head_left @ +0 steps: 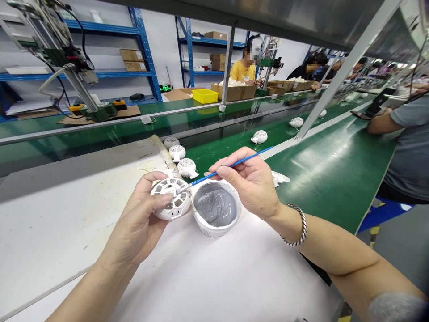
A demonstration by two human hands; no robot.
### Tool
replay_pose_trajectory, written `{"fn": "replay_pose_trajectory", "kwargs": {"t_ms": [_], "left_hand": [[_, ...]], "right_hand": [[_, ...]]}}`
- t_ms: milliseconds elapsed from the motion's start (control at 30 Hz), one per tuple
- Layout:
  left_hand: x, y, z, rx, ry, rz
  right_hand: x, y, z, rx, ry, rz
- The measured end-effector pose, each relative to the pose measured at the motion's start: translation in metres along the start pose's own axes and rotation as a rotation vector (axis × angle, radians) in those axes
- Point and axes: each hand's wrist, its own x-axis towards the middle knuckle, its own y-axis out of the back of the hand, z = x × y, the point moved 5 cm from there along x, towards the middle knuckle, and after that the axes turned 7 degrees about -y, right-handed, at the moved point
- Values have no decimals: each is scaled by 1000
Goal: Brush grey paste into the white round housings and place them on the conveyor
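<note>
Between the thumb and fingers of my left hand [140, 214] is a round white slotted plastic housing [179, 209], tilted toward me. My right hand [250, 181] pinches a thin blue-handled paintbrush [214, 173]. The brush tip touches, or lies just over, the middle of the housing near my left thumb. Just right of the housing stands a white tub [214, 231] of glossy grey paste, below my right hand. Behind the housing, several similar white housings [187, 167] sit in a row along the board's edge.
A pale board [67, 197] covers the left of the bench. More white housings [259, 137] lie on the green conveyor. A slanted metal post [345, 71] rises at the right. Across the line are a yellow bin [205, 95], cardboard boxes and co-workers; another person [410, 138] sits at right.
</note>
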Motion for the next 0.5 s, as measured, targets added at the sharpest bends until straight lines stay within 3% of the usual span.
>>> {"fn": "replay_pose_trajectory", "kwargs": {"t_ms": [233, 333, 433, 500], "left_hand": [[-1, -2, -1, -21, -39, -10], [0, -1, -2, -18, -39, 26], [8, 15, 5, 99, -169, 87], [15, 37, 18, 194, -318, 175]], "right_hand": [[-6, 10, -10, -81, 73, -10], [-7, 19, -21, -110, 142, 65], [-9, 33, -32, -141, 224, 162], [-12, 43, -35, -177, 258, 200]]}}
